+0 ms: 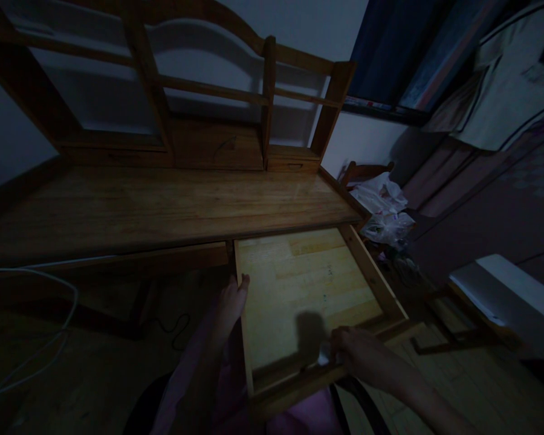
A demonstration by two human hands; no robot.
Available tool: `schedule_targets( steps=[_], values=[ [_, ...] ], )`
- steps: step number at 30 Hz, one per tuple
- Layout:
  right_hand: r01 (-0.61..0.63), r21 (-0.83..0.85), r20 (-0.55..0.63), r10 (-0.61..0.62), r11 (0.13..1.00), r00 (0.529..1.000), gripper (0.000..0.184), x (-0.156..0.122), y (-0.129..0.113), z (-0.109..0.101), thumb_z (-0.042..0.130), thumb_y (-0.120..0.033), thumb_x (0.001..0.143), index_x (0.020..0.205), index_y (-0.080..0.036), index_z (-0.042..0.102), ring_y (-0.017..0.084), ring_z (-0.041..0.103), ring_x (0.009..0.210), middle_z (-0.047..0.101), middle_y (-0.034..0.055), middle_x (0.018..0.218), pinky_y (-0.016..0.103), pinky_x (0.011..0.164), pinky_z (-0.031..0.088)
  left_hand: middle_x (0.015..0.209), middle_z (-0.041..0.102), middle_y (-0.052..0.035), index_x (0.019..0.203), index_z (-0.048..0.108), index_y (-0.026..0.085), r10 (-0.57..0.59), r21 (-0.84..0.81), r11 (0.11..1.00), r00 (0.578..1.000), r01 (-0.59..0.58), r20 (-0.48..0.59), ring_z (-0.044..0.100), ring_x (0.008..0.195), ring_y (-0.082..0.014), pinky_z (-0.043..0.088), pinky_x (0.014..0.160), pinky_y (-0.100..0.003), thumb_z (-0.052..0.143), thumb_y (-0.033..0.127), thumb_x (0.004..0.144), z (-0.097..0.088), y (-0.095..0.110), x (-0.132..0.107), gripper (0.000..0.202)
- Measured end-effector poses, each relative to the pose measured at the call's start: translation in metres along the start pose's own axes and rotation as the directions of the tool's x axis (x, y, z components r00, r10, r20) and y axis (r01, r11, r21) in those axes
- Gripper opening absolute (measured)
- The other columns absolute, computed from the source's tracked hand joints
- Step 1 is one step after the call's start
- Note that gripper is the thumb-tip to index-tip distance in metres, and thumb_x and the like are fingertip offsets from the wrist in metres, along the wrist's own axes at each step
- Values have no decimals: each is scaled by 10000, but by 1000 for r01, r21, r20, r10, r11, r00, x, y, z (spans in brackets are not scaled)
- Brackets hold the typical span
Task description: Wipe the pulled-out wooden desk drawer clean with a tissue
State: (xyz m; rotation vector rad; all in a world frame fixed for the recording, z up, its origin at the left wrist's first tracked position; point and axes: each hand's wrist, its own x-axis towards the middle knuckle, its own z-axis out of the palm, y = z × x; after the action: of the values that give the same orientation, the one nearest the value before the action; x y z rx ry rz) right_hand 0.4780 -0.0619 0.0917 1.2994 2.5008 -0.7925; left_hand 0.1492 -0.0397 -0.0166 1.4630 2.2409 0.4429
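Note:
A wooden drawer [290,290] is pulled out from under the desk [185,196], its pale bottom bare apart from a few small dark marks. My left hand [232,302] grips the drawer's left side wall, thumb over the top edge. At the front of the drawer, my right hand [351,350] is closed, with a small crumpled white wipe [325,353] showing at its fingertips. Whether it is tissue or cloth I cannot make out. The wipe is close to the inner side of the front panel, and a shadow falls on the drawer bottom beside it.
A shelf unit [215,93] rises at the back of the desk. White cables [68,308] loop at the left. Plastic bags [383,208] sit by a chair at the right, near a low stool [471,320] and a white box-like object [521,290]. Clothes [512,78] hang above.

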Motion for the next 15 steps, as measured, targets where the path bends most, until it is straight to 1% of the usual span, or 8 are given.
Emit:
schedule_targets(
  steps=[4, 8, 10, 11, 12, 13, 14, 15],
  values=[
    [-157, -200, -57, 148, 967, 987, 296, -8, 43, -6, 467, -64, 818, 902, -171, 731, 252, 710, 932, 750, 113, 950, 307, 764, 437, 1354, 651, -173, 1394, 540, 171, 39, 53, 998, 999, -39, 6, 665, 1174, -269, 497, 941, -334, 327, 245, 985, 0, -1, -2, 467],
    [-302, -390, -163, 258, 870, 952, 290, -12, 93, -12, 461, -39, 871, 918, -128, 733, 294, 728, 914, 754, 173, 954, 329, 744, 462, 1344, 653, -170, 1416, 529, 182, 61, 90, 994, 998, -61, -4, 679, 1136, -278, 509, 907, -344, 344, 194, 952, 1, -2, -4, 500],
    [-376, -419, -238, 300, 826, 924, 319, -10, 106, -15, 441, -24, 882, 930, -111, 744, 318, 733, 906, 754, 205, 950, 354, 741, 485, 1336, 659, -168, 1416, 528, 184, 55, 87, 995, 999, -54, -3, 679, 1135, -277, 509, 908, -343, 345, 199, 954, 1, -3, -3, 497],
    [-406, -391, -280, 314, 826, 907, 337, -9, 106, -16, 433, -22, 883, 964, -109, 749, 323, 736, 897, 756, 210, 950, 365, 740, 499, 1332, 661, -170, 1413, 530, 179, 47, 83, 996, 999, -46, -2, 677, 1140, -277, 508, 913, -343, 343, 206, 960, 2, -3, -3, 491],
    [-415, -325, -320, 314, 850, 894, 360, -7, 102, -16, 429, -26, 882, 1018, -115, 750, 321, 739, 903, 760, 206, 973, 372, 746, 515, 1330, 662, -173, 1408, 533, 172, 39, 78, 996, 999, -39, -3, 676, 1144, -277, 507, 919, -343, 341, 215, 967, 3, -3, -2, 483],
    [-381, -221, -352, 290, 898, 890, 383, -4, 94, -14, 436, -35, 877, 1079, -133, 747, 311, 739, 938, 762, 194, 1026, 374, 771, 531, 1331, 660, -179, 1403, 536, 165, 34, 73, 997, 999, -34, -7, 675, 1146, -278, 506, 923, -344, 339, 224, 974, 3, -3, -2, 475],
    [-298, -86, -375, 246, 951, 894, 408, 0, 82, -11, 450, -48, 868, 1130, -163, 741, 293, 734, 989, 758, 171, 1094, 370, 813, 543, 1328, 661, -183, 1397, 541, 160, 33, 68, 997, 999, -32, -13, 678, 1143, -280, 507, 922, -343, 343, 236, 981, 4, -3, -1, 468],
    [-172, 69, -396, 185, 983, 899, 433, 5, 67, -5, 462, -63, 858, 1164, -196, 737, 266, 720, 1055, 746, 141, 1171, 357, 869, 545, 1320, 664, -184, 1391, 548, 160, 34, 65, 997, 999, -33, -24, 682, 1138, -281, 509, 920, -342, 347, 248, 986, 5, -4, -1, 461]
  ],
)
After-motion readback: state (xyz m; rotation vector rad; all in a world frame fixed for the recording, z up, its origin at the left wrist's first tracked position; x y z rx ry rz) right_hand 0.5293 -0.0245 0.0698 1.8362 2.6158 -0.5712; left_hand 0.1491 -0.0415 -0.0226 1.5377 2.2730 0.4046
